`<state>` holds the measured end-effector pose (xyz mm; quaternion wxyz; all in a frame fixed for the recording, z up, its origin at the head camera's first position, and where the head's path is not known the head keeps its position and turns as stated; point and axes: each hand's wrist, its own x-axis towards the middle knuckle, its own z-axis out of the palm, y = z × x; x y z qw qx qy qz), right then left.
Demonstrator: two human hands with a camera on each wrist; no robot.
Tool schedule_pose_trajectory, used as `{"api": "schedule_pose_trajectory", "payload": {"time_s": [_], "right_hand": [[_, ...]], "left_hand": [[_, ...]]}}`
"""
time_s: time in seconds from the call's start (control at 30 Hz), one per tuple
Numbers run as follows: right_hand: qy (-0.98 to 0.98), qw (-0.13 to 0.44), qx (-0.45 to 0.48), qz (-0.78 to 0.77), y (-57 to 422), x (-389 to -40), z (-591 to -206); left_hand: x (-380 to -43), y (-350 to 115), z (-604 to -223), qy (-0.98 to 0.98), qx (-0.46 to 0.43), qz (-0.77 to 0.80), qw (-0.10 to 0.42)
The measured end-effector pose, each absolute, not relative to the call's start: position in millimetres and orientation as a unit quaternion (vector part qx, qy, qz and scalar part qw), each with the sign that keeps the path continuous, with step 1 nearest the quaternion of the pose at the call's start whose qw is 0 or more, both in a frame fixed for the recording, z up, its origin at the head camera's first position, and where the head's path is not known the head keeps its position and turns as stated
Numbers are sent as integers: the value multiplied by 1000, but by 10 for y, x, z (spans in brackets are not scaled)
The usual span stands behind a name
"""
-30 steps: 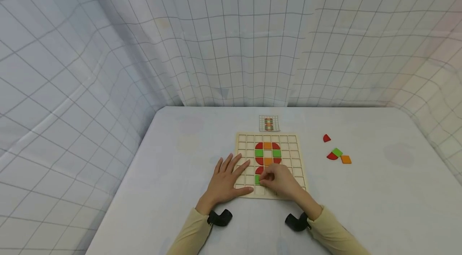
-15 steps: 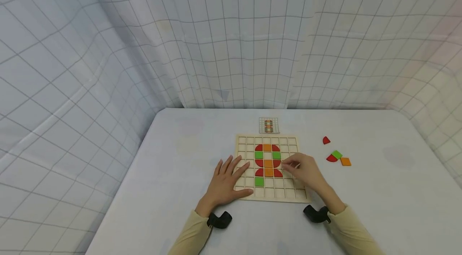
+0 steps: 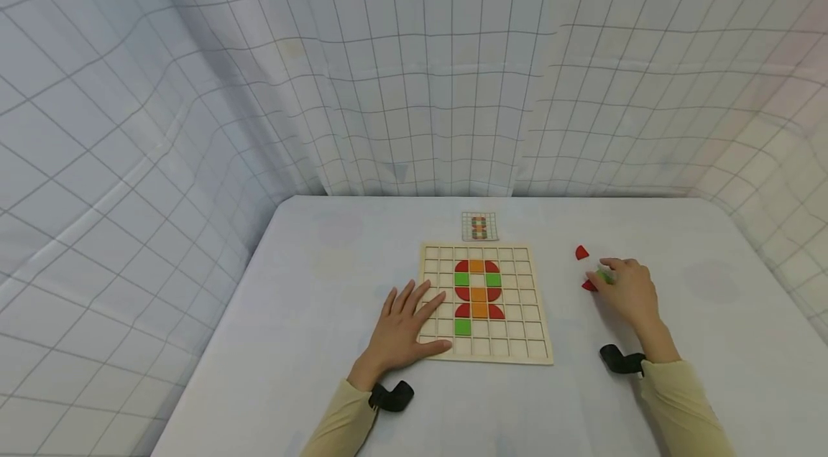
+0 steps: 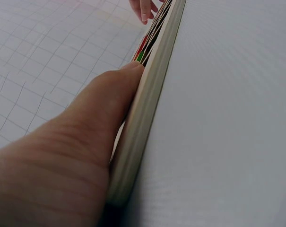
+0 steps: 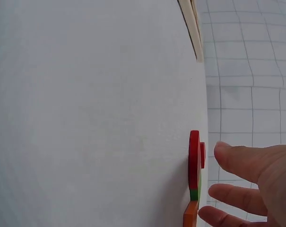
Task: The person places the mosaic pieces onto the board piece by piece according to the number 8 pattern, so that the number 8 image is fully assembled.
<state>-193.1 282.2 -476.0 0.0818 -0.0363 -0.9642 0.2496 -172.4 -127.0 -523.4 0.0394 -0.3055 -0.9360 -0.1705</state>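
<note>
My left hand [image 3: 399, 328] rests spread on the left side of a wooden grid board [image 3: 517, 351], its thumb along the near edge. Red quarter-circle, orange square and green square tiles sit in the board's middle cells; the lowest is a green square [image 3: 462, 328]. Right of the board, my right hand [image 3: 634, 295] hovers over loose tiles, thumb and fingers apart around a green square tile [image 3: 605, 275]. A red quarter-circle tile [image 3: 588, 285] shows by the thumb. In the right wrist view, an orange tile [image 5: 190, 215] lies under the fingers; the hand hides it in the head view.
Beyond the board lies a small card [image 3: 479, 227] printed with a coloured grid pattern. Another red quarter-circle tile [image 3: 582, 252] is behind the right hand's tiles. White cloth covers the table [image 3: 310, 263], and grid-patterned curtains [image 3: 420, 83] hang at the back and sides.
My right hand has left the board and moved right to the loose tiles. An orange square and a red quarter-circle beside the lower cells came into view as it withdrew. My left hand stays put.
</note>
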Motion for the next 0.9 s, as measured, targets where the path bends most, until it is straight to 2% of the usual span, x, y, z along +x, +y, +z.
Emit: {"api": "schedule_pose_trajectory", "payload": {"time_s": [0.57, 0.9], "right_hand": [[-965, 76, -36, 247, 2863, -1918, -4791], [-961, 103, -38, 253, 2838, -1907, -4805]], "left_hand": [[-1736, -1272, -5241, -940, -300, -162, 27], [-1737, -1267, -5247, -940, -300, -159, 27]]}}
